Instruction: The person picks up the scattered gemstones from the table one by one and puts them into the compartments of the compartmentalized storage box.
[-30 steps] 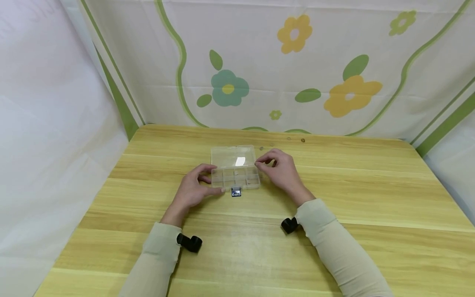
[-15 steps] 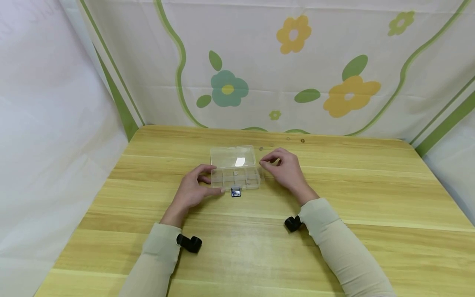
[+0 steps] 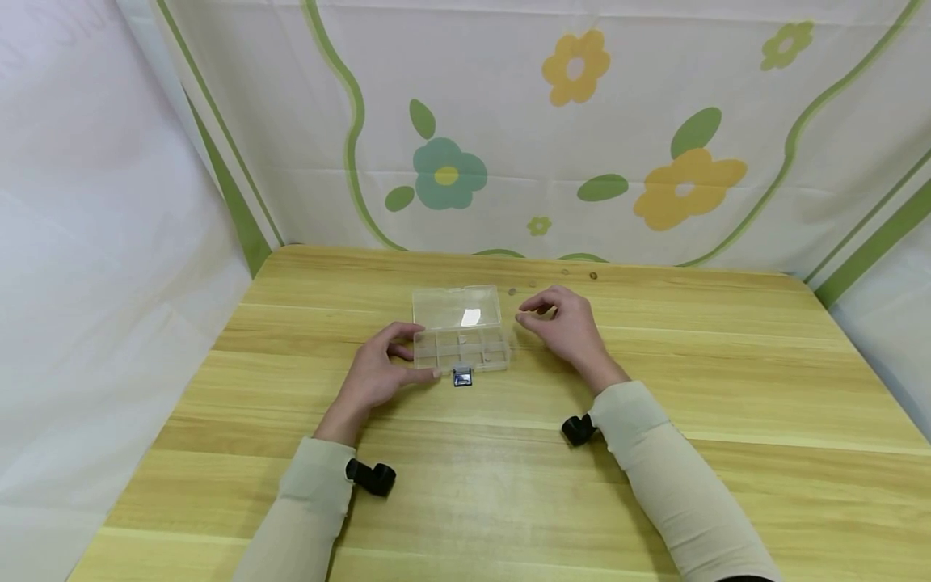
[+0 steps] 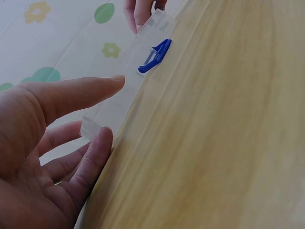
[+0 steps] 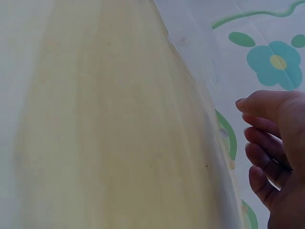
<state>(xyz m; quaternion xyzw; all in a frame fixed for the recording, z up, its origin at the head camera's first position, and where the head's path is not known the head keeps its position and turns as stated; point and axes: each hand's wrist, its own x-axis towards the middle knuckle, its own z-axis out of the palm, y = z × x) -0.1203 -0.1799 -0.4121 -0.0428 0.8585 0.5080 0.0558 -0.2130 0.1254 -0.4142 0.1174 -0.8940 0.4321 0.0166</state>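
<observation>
A clear plastic compartment box (image 3: 461,351) lies on the table with its lid (image 3: 445,305) raised at the back. A blue latch (image 3: 462,377) hangs at its front edge. Tiny objects, too small to identify, show in its compartments. My left hand (image 3: 374,365) holds the box's left end between thumb and fingers; the left wrist view shows this grip on the clear wall (image 4: 107,112). To the right of the box, apart from it, my right hand (image 3: 566,325) hovers with loosely bent fingers. No object shows between its thumb and fingers in the right wrist view.
Several small ring-like or disc-like pieces lie behind the box near the table's back edge, including a darker piece (image 3: 593,276) and a grey piece (image 3: 512,291). A floral curtain (image 3: 509,145) hangs behind the wooden table (image 3: 480,501).
My right hand has moved from the box's right edge rightward and slightly back, its thumb and forefinger parting a little. My left hand and the box stay in place.
</observation>
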